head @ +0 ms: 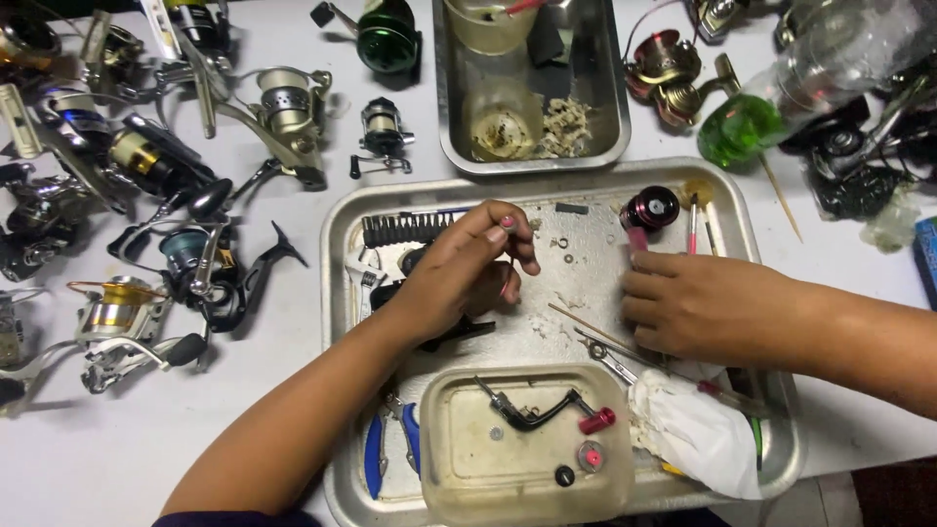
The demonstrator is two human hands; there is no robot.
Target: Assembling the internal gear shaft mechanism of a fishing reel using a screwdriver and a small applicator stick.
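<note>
Hands [468,278] [698,303] curled, perhaps pinching, over tray [337,234]

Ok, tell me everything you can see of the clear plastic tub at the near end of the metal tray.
The clear plastic tub is a shallow, rounded-corner rectangle, cloudy and smudged with grime. It sits upright on the near part of the metal tray, below both hands, neither touching it. Inside lie a black reel handle with a red knob, a small round red part and a small black round part. A white rag lies against its right side; blue-handled pliers lie to its left.
</note>
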